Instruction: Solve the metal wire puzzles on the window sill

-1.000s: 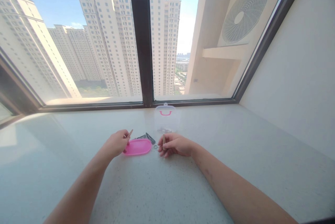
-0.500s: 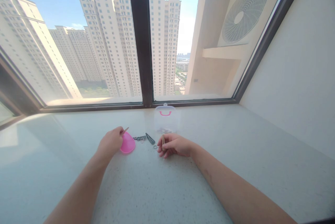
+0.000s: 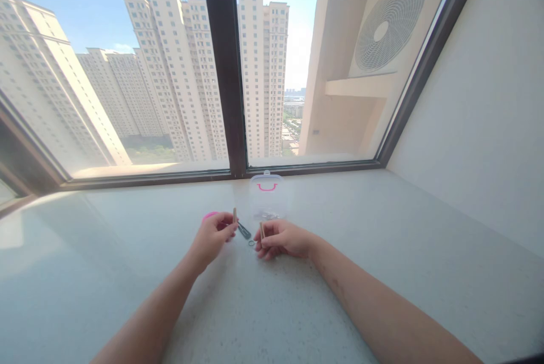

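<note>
My left hand (image 3: 211, 237) is narrowed on a slim item, the left wooden piece (image 3: 234, 215), pinched between thumb and fingers and standing close to upright. Half a second ago this piece leaned over farther to the left, and the same hand was on the pink dish (image 3: 209, 215), which was then tipped up. The hand has since shifted right, toward its partner. Only a strip of the dish's edge now shows, behind the left hand; whether any finger touches it I cannot tell.

My right hand (image 3: 281, 237) is also narrowed, gripping the right wooden piece (image 3: 262, 231), which is near upright with a slight lean. Its position is essentially unchanged across the frames.

Between the hands, on the pale counter (image 3: 272, 307), lie one dark hair clip (image 3: 244, 232) and, nearer me, a small ring (image 3: 251, 243), just beside my right fingertips. The second dark clip and small rings recorded half a second ago are now largely or wholly hidden by my left hand.

Beyond the right hand stands the clear box (image 3: 268, 202) with its pink handle (image 3: 267, 189), unmoved; small items, too indistinct to identify, show low in it.
</note>
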`<state>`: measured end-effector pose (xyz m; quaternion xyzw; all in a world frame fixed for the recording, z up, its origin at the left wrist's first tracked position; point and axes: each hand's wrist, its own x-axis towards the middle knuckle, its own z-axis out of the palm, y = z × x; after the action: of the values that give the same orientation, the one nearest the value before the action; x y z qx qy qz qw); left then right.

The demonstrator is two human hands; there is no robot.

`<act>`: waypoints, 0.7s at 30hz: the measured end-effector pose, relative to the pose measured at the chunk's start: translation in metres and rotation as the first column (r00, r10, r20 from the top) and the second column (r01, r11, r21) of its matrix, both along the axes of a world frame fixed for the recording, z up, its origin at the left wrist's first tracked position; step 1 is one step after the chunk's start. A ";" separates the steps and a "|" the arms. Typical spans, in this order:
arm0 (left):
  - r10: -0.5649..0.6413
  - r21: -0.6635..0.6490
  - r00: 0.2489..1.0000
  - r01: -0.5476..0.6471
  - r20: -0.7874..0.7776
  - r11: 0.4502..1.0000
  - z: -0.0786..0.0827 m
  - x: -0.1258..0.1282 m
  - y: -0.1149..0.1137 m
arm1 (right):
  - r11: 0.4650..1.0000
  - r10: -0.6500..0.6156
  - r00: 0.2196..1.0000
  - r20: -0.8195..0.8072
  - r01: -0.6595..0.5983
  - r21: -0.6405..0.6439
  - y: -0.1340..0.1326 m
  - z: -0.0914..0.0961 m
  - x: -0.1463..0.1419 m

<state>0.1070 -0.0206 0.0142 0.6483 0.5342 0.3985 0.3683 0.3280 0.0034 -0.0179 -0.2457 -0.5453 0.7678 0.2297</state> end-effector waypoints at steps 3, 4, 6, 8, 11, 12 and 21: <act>-0.177 -0.146 0.971 0.201 0.163 0.969 -0.005 0.018 -0.011 | 1.000 -0.001 1.000 -0.021 0.001 0.014 0.000 -0.002 0.000; -0.205 -0.190 0.958 0.243 0.198 0.951 -0.006 0.022 -0.013 | 1.000 -0.001 1.000 -0.029 0.001 0.016 0.000 -0.002 0.000; -0.215 -0.250 0.947 0.273 0.237 0.929 -0.008 0.026 -0.016 | 1.000 0.004 0.999 -0.042 -0.003 0.017 0.000 -0.001 0.001; -0.213 -0.279 0.944 0.282 0.253 0.918 -0.009 0.026 -0.017 | 1.000 0.013 0.999 -0.044 -0.012 0.015 0.000 0.000 0.001; -0.222 -0.317 0.933 0.309 0.282 0.897 -0.009 0.024 -0.015 | 1.000 0.025 0.999 -0.042 -0.024 0.010 -0.001 0.002 0.002; -0.230 -0.331 0.928 0.324 0.294 0.886 -0.009 0.023 -0.015 | 1.000 0.024 0.999 -0.046 -0.024 0.010 -0.001 0.002 0.002; -0.294 -0.381 0.908 0.397 0.300 0.835 -0.007 0.021 -0.015 | 0.999 0.029 0.999 -0.045 -0.030 -0.021 0.002 -0.002 0.002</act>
<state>0.1278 -0.0357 0.0071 0.5858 0.4364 0.2680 0.6282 0.3296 0.0050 -0.0200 -0.2229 -0.5352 0.7823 0.2278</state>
